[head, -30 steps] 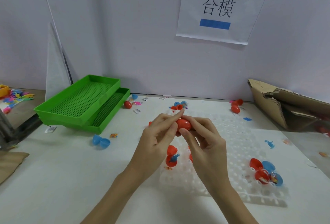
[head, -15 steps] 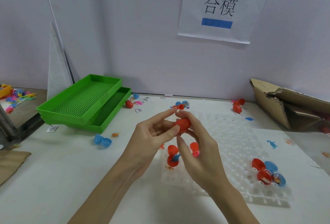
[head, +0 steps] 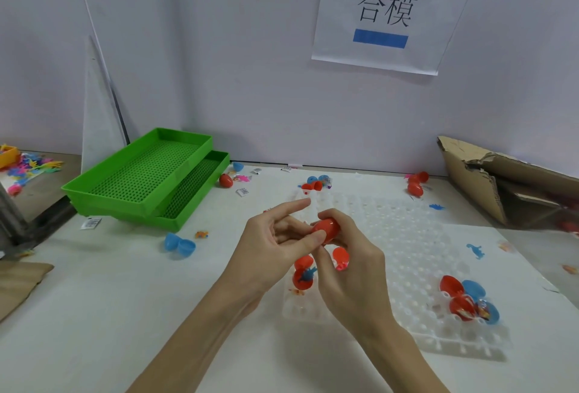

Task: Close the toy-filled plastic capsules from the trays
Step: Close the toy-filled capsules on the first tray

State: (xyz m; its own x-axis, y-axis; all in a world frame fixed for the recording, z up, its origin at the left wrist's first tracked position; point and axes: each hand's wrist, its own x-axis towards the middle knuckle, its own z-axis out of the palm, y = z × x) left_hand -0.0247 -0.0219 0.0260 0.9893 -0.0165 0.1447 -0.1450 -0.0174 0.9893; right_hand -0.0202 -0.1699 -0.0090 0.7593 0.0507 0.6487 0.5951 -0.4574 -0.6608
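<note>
Two hands on one red capsule point(head: 326, 229), held just above the clear tray point(head: 407, 255): your right hand point(head: 351, 270) curls its fingers round it, your left hand point(head: 275, 248) presses a thumb on its near end, forefinger straight. Below, an open red capsule point(head: 303, 273) with a blue toy sits in the tray.
</note>
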